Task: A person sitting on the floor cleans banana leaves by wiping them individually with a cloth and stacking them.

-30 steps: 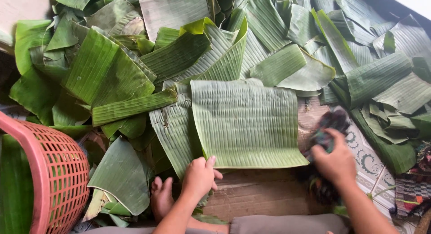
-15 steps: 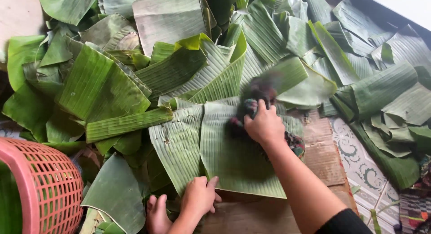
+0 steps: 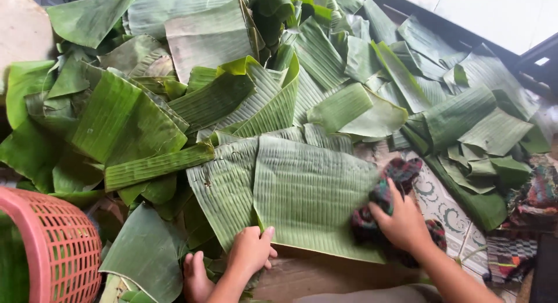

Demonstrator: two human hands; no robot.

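A large green banana leaf piece lies flat on a brown board in front of me. My left hand presses down on the leaf's near edge, fingers curled over it. My right hand grips a dark multicoloured cloth and rests it on the leaf's right edge. A bare foot shows just left of my left hand.
Many more banana leaf pieces are piled across the floor behind and on both sides. A pink plastic basket stands at the lower left. A patterned mat and colourful fabric lie at the right.
My right hand with the cloth swept up onto the middle of the leaf, then back down to its right edge. My left hand stayed on the near edge.
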